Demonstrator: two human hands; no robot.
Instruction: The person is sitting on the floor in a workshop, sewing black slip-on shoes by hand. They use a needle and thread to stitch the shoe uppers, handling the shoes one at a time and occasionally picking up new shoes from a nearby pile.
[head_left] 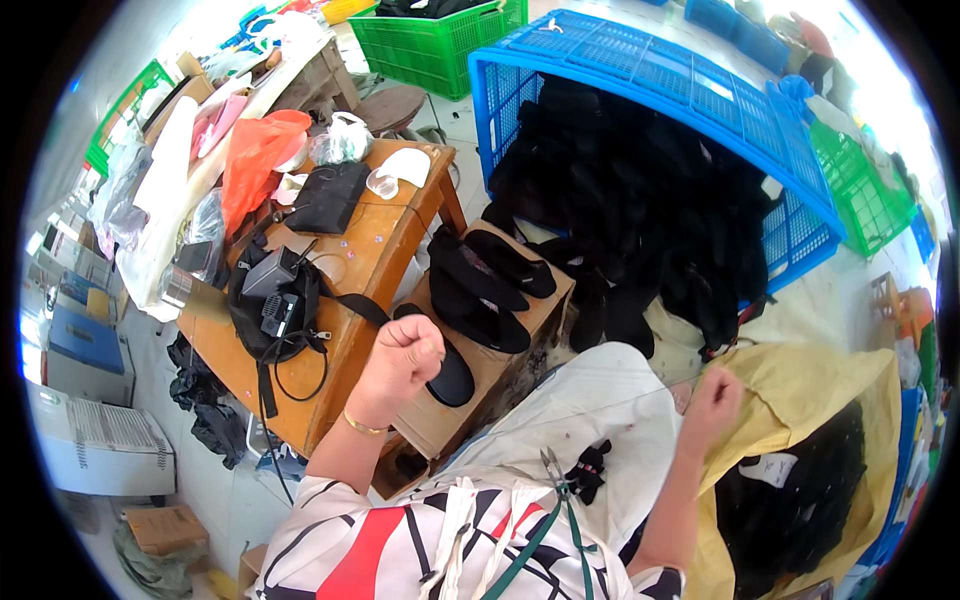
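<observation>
Shoes (475, 305): black, several of them, resting on top of a cardboard box (430, 425) at the middle of the frame, just left of center; one lies lowest, partly behind the left wrist.
Left hand (405, 355): curled into a fist just beside the shoes, overlapping the lowest one in the view; whether it touches that one or pinches anything, I cannot tell.
Right hand (712, 405): fingers folded in, slightly blurred, right of center near the yellow sack; I cannot tell whether they grasp anything.
Lap: pale cloth (620, 410) spread at lower center, with metal-bladed snips (553, 470) on a green ribbon and a small black bundle (588, 472) beside them.
Sack: yellow sack (765, 400) at lower right, open, with black material (805, 510) and a white label (768, 467) inside.
Blue crate (650, 65): tipped on its side at upper right of center, its open face toward the viewer, black items (620, 170) spilling out below.
Table: wooden table (365, 270) at left, bearing a black bag (250, 310) and a red plastic bag (260, 160).
Wrist: gold-colored bracelet (363, 425) on the left one.
</observation>
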